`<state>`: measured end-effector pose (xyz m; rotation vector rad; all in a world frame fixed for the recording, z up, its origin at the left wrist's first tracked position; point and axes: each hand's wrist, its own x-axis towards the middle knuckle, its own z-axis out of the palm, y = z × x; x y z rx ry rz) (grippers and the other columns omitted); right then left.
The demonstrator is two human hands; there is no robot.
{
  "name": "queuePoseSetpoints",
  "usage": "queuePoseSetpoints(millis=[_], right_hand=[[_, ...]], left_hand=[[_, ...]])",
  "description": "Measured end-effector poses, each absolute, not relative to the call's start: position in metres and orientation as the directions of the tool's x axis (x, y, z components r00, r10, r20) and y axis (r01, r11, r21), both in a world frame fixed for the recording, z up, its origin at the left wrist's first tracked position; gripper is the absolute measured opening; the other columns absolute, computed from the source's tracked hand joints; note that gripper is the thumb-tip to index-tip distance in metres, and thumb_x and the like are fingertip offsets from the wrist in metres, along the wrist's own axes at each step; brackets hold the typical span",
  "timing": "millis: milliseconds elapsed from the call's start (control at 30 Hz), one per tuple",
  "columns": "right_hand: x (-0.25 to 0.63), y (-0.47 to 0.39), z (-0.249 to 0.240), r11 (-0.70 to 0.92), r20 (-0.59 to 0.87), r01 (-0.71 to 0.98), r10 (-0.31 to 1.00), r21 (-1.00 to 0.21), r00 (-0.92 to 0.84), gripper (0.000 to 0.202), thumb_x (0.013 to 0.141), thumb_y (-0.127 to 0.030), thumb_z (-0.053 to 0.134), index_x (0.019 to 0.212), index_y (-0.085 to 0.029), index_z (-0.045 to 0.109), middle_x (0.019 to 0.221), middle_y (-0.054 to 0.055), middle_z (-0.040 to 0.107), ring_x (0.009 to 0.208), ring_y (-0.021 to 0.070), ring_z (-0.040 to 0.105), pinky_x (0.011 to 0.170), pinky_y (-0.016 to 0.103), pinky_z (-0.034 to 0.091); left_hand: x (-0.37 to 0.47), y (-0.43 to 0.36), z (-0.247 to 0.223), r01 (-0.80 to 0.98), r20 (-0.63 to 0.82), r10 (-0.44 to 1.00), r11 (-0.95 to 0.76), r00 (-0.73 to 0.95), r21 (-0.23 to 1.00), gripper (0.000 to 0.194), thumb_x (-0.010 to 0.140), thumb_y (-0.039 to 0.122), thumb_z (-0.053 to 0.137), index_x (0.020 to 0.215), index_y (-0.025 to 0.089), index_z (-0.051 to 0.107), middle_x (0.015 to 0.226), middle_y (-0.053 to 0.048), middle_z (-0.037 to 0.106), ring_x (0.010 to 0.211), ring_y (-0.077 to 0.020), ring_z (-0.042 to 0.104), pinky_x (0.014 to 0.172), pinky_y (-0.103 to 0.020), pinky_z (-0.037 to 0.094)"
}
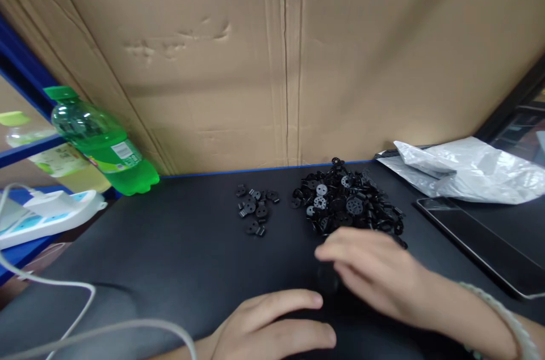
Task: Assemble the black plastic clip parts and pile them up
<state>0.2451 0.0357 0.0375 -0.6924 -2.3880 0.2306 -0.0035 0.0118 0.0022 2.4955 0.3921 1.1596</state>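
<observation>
My right hand is just in front of a large heap of small black plastic pieces. Its thumb and fingers are pinched together on a small black round piece, blurred against the dark table. My left hand rests low in the view, to the left of my right hand. The fingers of the left hand are stretched out and apart, with nothing seen between them. Left of the heap lies a smaller group of similar black pieces, each with a round holed disc and a ribbed tab.
A green soda bottle leans at the left by a white power strip, with a white cable looping across the front left. At right lie a grey plastic bag and a dark tablet. A cardboard wall closes the back.
</observation>
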Motion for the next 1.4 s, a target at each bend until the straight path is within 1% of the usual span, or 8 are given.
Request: queuePoseSetpoints(millis=[100, 200, 400, 633, 733, 1000, 1167, 1400], right_hand=[[0.272, 0.060, 0.046, 0.686, 0.748, 0.690, 0.579, -0.231, -0.325, 0.027, 0.094, -0.011, 0.047, 0.111, -0.027, 0.061, 0.096, 0.005, 0.074, 0.088, 0.0216, 0.071, 0.079, 0.035, 0.056], [0.297, 0.090, 0.053, 0.509, 0.820, 0.783, 0.573, -0.356, 0.001, 0.027, 0.099, -0.023, 0.045, 0.123, -0.022, 0.055, 0.106, 0.011, 0.071, 0.096, 0.0254, 0.071, 0.085, 0.042, 0.057], [0.315, 0.122, 0.048, 0.573, 0.565, 0.762, 0.751, -0.300, -0.342, 0.028, 0.094, -0.032, 0.050, 0.113, -0.022, 0.068, 0.120, 0.010, 0.070, 0.114, 0.0284, 0.064, 0.102, 0.047, 0.049], [0.323, 0.175, 0.068, 0.471, 0.395, 0.824, 0.854, -0.315, -0.338, 0.031, 0.103, -0.024, 0.037, 0.122, -0.019, 0.062, 0.112, 0.009, 0.073, 0.104, 0.0231, 0.068, 0.095, 0.043, 0.052], [0.320, 0.214, 0.072, 0.467, 0.225, 0.843, 0.881, -0.269, -0.416, 0.022, 0.098, -0.031, 0.058, 0.115, -0.018, 0.064, 0.118, 0.008, 0.067, 0.103, 0.0230, 0.066, 0.092, 0.046, 0.053], [0.311, 0.238, 0.057, 0.508, -0.080, 0.828, 0.839, -0.239, -0.538, 0.023, 0.097, -0.031, 0.060, 0.117, -0.018, 0.063, 0.120, 0.008, 0.065, 0.098, 0.0216, 0.066, 0.084, 0.042, 0.057], [0.319, 0.227, 0.063, 0.495, -0.064, 0.827, 0.847, -0.267, -0.527, 0.022, 0.097, -0.031, 0.060, 0.115, -0.018, 0.064, 0.116, 0.007, 0.067, 0.094, 0.0205, 0.067, 0.082, 0.040, 0.058], [0.318, 0.188, 0.084, 0.483, 0.317, 0.833, 0.862, -0.271, -0.397, 0.027, 0.100, -0.032, 0.050, 0.117, -0.016, 0.063, 0.103, 0.008, 0.073, 0.089, 0.0209, 0.071, 0.083, 0.040, 0.056]], left_hand=[[0.002, 0.009, -0.007, 0.132, 0.745, 0.359, -0.928, 0.561, 0.348, 0.030, 0.103, 0.030, 0.045, 0.092, 0.024, 0.072, 0.093, -0.004, 0.079, 0.097, -0.0183, 0.073, 0.085, -0.024, 0.059], [0.006, 0.005, -0.014, 0.164, 0.773, 0.386, -0.921, 0.504, 0.353, 0.036, 0.105, 0.035, 0.041, 0.090, 0.023, 0.072, 0.091, 0.000, 0.081, 0.100, -0.0165, 0.072, 0.090, -0.022, 0.056], [0.001, 0.011, -0.013, 0.139, 0.738, 0.330, -0.941, 0.588, 0.309, 0.040, 0.107, 0.032, 0.035, 0.092, 0.020, 0.071, 0.098, -0.004, 0.078, 0.107, -0.0180, 0.067, 0.094, -0.024, 0.053], [-0.005, 0.015, 0.007, 0.163, 0.620, 0.369, -0.917, 0.692, 0.364, 0.015, 0.094, 0.009, 0.056, 0.097, 0.013, 0.070, 0.104, -0.012, 0.073, 0.106, -0.0229, 0.065, 0.093, -0.029, 0.056], [-0.006, 0.012, 0.010, 0.164, 0.608, 0.365, -0.918, 0.705, 0.361, 0.019, 0.086, 0.001, 0.058, 0.097, 0.012, 0.069, 0.105, -0.013, 0.073, 0.106, -0.0240, 0.065, 0.094, -0.031, 0.057], [-0.007, 0.015, 0.010, 0.130, 0.618, 0.325, -0.932, 0.716, 0.339, 0.025, 0.082, -0.001, 0.056, 0.099, 0.015, 0.066, 0.102, -0.014, 0.074, 0.099, -0.0248, 0.069, 0.088, -0.035, 0.060], [-0.005, 0.013, 0.015, 0.131, 0.599, 0.315, -0.935, 0.736, 0.330, 0.033, 0.079, -0.005, 0.053, 0.102, 0.016, 0.065, 0.103, -0.015, 0.074, 0.098, -0.0247, 0.069, 0.085, -0.034, 0.061], [-0.005, 0.011, 0.010, 0.115, 0.587, 0.272, -0.950, 0.762, 0.292, 0.031, 0.079, -0.002, 0.052, 0.103, 0.014, 0.063, 0.104, -0.015, 0.073, 0.097, -0.0238, 0.068, 0.086, -0.035, 0.060]])
